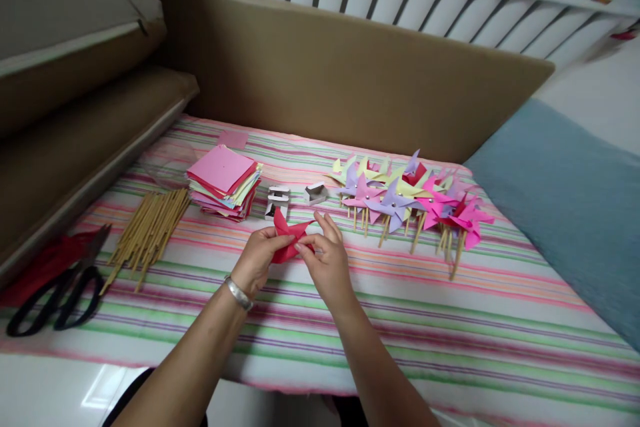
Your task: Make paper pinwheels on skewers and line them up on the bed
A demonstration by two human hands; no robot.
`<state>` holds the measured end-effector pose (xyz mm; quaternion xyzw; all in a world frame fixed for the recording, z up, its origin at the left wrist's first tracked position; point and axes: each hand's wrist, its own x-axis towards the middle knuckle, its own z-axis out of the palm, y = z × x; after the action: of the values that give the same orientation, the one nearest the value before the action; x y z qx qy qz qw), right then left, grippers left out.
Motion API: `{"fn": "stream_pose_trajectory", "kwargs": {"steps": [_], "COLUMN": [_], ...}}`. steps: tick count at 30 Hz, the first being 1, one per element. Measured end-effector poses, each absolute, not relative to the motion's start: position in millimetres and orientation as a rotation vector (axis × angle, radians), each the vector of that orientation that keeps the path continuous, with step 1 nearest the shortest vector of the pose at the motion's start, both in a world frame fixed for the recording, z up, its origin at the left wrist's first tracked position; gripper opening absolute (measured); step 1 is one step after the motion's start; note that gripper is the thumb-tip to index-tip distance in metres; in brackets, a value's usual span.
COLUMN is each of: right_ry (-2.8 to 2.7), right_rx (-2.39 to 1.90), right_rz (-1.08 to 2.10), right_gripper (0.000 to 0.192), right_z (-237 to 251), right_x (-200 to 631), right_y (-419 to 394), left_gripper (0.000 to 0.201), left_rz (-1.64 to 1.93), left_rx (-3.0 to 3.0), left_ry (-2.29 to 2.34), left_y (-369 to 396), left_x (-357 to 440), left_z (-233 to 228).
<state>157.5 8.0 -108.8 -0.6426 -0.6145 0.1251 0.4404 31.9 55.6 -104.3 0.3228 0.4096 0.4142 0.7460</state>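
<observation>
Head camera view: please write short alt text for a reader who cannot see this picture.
Two hands, left hand and right hand, fold a red paper pinwheel over a striped cloth. Finished pinwheels lie to the right; paper squares, wooden sticks and scissors lie to the left.

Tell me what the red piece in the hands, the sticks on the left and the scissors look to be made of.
Red piece: thin matte paper, going by its sharp folds and pointed flaps; both hands pinch it. Sticks: pale tan, slim and straight, probably bamboo or wood. Scissors: black loop handles, likely plastic; the blades look dark and dull, probably metal, though blur leaves that open.
</observation>
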Motion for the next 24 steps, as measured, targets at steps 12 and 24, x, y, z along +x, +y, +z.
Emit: {"fn": "stream_pose_trajectory", "kwargs": {"steps": [12,24], "right_ry": [-1.527,-1.464], "right_rx": [-1.697,-1.707], "right_rz": [0.245,0.316], "right_gripper": [0.006,0.008], "right_z": [-102.5,-102.1], "right_x": [154.8,158.6], "right_y": [7.9,10.5], "left_gripper": [0.014,0.021], "left_rz": [0.892,0.838], "left_rx": [0.662,0.676], "left_ry": [0.825,0.823], "left_y": [55.0,56.2], "left_x": [31.9,30.5], "left_z": [-102.6,-104.6]}}
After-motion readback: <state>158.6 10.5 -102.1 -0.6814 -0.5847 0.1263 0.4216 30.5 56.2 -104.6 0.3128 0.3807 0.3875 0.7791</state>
